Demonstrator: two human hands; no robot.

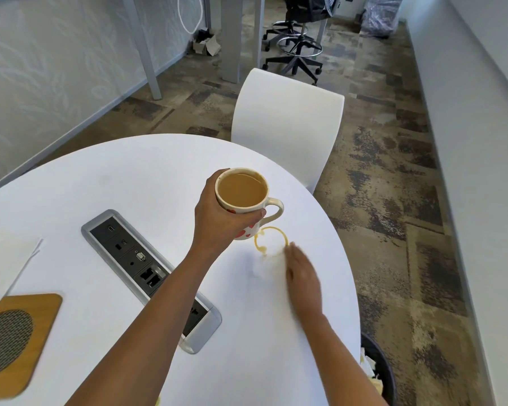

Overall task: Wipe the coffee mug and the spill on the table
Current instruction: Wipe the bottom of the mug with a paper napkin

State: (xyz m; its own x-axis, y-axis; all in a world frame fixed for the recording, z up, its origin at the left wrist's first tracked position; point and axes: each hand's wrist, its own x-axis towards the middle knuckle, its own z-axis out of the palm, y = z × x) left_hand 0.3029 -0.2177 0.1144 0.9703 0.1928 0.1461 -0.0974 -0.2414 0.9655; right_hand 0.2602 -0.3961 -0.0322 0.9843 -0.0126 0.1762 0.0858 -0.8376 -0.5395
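Note:
A white coffee mug (pixel 242 194) with red hearts, nearly full of milky coffee, is held just above the white round table (pixel 129 171). My left hand (pixel 217 221) grips its side, with the handle pointing right. A yellowish-brown coffee ring spill (pixel 272 238) lies on the table just below and to the right of the mug. My right hand (pixel 302 279), blurred by motion, lies flat beside the ring's right edge and presses a crumpled white tissue (pixel 261 268) onto the table. The tissue is faint against the white top.
A grey power and data socket box (pixel 147 273) is sunk into the table under my left forearm. A wooden board with a mesh oval (pixel 15 338) and white paper (pixel 9 259) lie at the left. A white chair (pixel 288 124) stands behind the table, a dark bin (pixel 379 373) at the right.

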